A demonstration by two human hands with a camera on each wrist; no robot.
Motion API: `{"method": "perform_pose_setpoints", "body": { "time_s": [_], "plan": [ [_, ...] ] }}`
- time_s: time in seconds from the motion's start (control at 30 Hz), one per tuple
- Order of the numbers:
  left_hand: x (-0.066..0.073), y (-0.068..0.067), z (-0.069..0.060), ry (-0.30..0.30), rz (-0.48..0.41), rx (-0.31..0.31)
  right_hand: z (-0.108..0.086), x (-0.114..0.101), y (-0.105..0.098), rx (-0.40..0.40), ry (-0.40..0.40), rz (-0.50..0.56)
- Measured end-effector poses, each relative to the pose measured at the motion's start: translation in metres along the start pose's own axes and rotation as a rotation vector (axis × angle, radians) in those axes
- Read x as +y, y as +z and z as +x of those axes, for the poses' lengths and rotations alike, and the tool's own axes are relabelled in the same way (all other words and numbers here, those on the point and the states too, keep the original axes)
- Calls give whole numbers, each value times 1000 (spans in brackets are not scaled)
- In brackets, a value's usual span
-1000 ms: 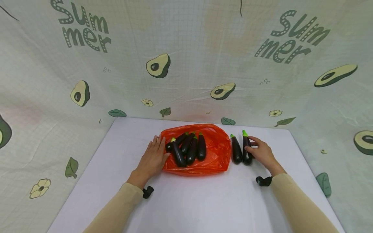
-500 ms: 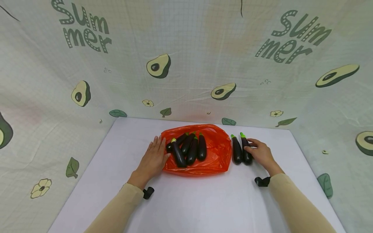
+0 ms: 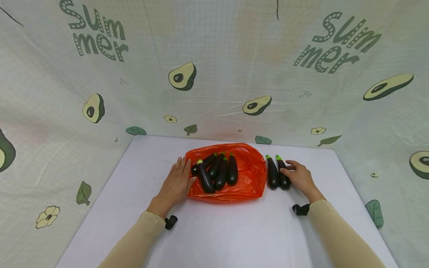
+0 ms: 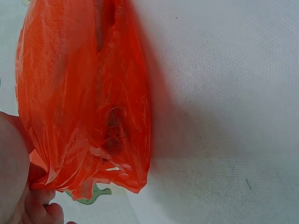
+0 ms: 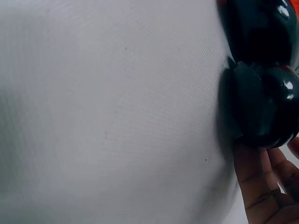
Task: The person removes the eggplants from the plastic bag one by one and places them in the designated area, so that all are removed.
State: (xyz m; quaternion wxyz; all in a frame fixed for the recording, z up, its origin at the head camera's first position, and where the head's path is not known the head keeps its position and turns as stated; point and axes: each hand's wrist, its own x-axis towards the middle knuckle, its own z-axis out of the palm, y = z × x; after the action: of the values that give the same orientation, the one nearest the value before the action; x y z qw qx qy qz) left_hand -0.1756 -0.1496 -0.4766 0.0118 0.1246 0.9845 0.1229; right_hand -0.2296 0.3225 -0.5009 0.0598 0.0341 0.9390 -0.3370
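Observation:
A red plastic bag (image 3: 249,175) lies spread on the white table, its mouth wide. Inside, toward its left half, several dark eggplants (image 3: 221,174) with green stems lie bunched together. My left hand (image 3: 175,182) rests along the bag's left edge, fingers straight; its fingertips touch the red plastic (image 4: 84,93) in the left wrist view. Two eggplants lie side by side outside the bag: one (image 3: 273,175) against its right edge, the other (image 3: 284,180) just right of that. My right hand (image 3: 300,180) touches the outer eggplant (image 5: 268,109) from the right, fingers loosely extended.
White cloth covers the table (image 3: 228,234). Behind and at both sides hangs a pale curtain (image 3: 214,74) printed with avocados, leaves and lettering. A small black camera (image 3: 171,222) is strapped at the left wrist, another (image 3: 301,209) at the right.
The outer eggplant has shifted left and slightly toward me, up against its neighbour, with my right hand moving along. My left hand and the bag have stayed in place.

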Motion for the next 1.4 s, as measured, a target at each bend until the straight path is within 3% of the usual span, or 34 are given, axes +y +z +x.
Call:
{"method": "perform_pose_setpoints", "body": {
  "time_s": [0.4, 0.8, 1.2, 1.4],
  "plan": [
    [-1, 2, 0, 3, 4, 9, -4, -2, 1, 4, 31, -17],
    [-1, 2, 0, 16, 9, 19, -8, -7, -1, 108, 11, 19],
    [1, -1, 0, 18, 15, 18, -19, -50, 3, 218, -48, 110],
    [0, -1, 0, 28, 28, 23, -23, -82, 9, 209, -71, 199]
  ]
}}
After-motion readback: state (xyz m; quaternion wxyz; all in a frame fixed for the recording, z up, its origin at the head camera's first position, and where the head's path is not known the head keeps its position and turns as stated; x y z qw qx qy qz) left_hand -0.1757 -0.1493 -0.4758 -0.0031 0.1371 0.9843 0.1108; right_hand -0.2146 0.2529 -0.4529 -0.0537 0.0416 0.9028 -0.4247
